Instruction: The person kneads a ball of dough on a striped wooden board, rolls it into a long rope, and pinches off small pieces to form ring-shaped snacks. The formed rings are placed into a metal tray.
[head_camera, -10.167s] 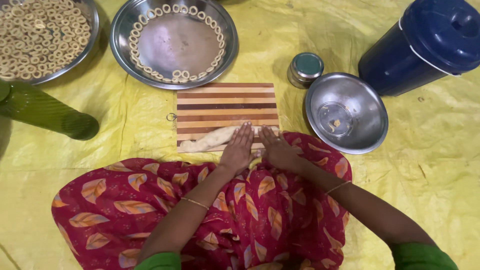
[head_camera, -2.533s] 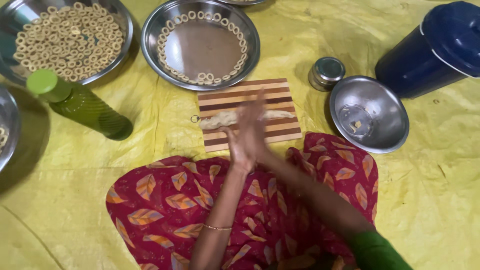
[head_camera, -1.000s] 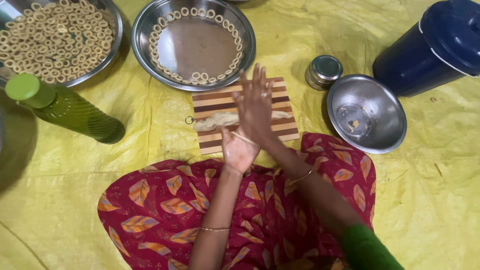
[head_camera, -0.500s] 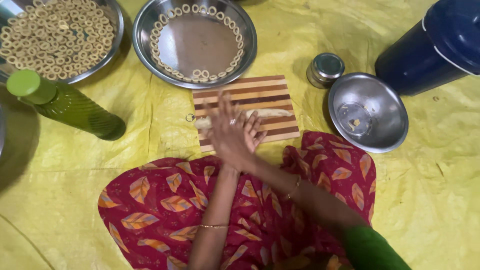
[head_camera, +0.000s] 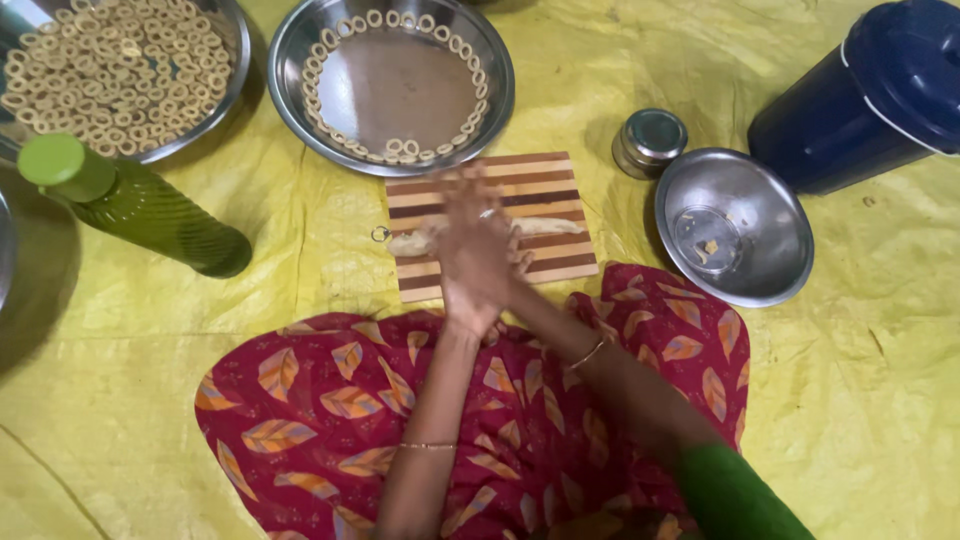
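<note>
The left hand (head_camera: 470, 255) lies flat and open, its fingers stretched to the far side, on top of the right hand (head_camera: 505, 275), which is almost fully covered, so I cannot tell whether the right one is open or closed around something. Both hands are blurred. They are pressed together over the middle of a dough roll (head_camera: 545, 227), a pale long strip whose two ends come out to the left and to the right of the hands. The dough lies across a striped wooden board (head_camera: 545, 180) with light and dark bands, and the board rests on a yellow sheet (head_camera: 880, 350) that covers the floor. Near to the board is the person's lap in red cloth with leaf pattern (head_camera: 330, 400), and each wrist has a thin bangle. Just behind the board stands a steel plate (head_camera: 290, 60) with small dough rings placed along its inner edge. Far left there is a second steel plate (head_camera: 225, 80) full of such rings, and a green bottle (head_camera: 150, 205) lies on its side in front of it. To the right of the board is a small steel container (head_camera: 650, 140), then a steel bowl (head_camera: 770, 205) with some crumbs, and far right a dark blue container (head_camera: 870, 100).
</note>
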